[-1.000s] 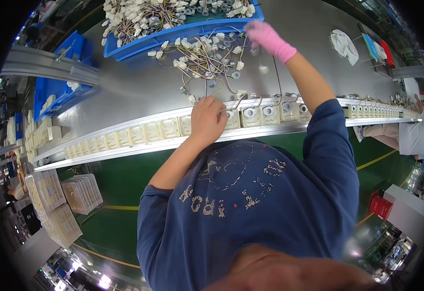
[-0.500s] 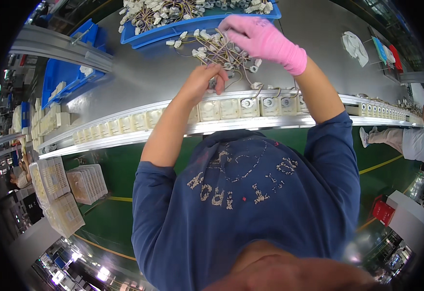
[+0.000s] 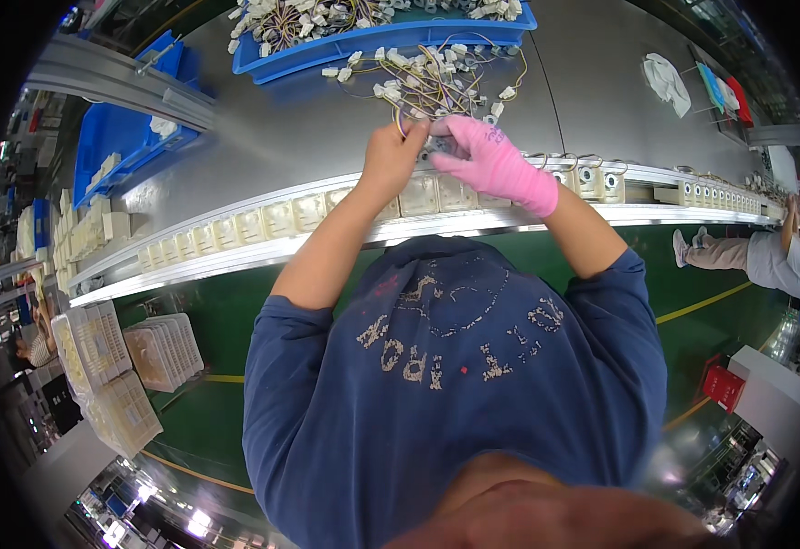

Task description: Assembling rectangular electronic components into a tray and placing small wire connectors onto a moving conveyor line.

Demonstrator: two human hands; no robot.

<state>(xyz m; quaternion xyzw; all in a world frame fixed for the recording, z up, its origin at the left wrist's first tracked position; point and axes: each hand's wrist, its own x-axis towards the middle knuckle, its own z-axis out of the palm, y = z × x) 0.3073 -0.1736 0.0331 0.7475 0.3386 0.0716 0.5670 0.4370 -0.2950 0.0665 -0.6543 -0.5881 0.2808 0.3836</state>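
My bare left hand (image 3: 392,157) is closed on the wires of a wire lead, just behind the row of boxes. Against it, my pink-gloved right hand (image 3: 496,166) pinches a small grey part (image 3: 436,146) on that lead; the fingers hide much of it. Beyond both hands spreads a tangled pile of wire leads (image 3: 441,78) with white connectors. Below them, square cream plastic boxes (image 3: 418,196) line a metal rail (image 3: 226,263). Right of my glove, several boxes (image 3: 589,183) hold round grey parts with wires sticking out.
A blue bin (image 3: 372,38) full of wire leads stands at the far side of the grey metal table (image 3: 281,128). Another blue bin (image 3: 98,151) is at left, near stacked cream boxes (image 3: 89,224). White cloth (image 3: 665,80) lies at right. White crates (image 3: 107,384) stand below left. Another person (image 3: 775,261) is at far right.
My right hand has come down from the pile to meet my left hand at the grey part. The boxes with round parts have shifted right along the rail. Pile leads lie more spread out.
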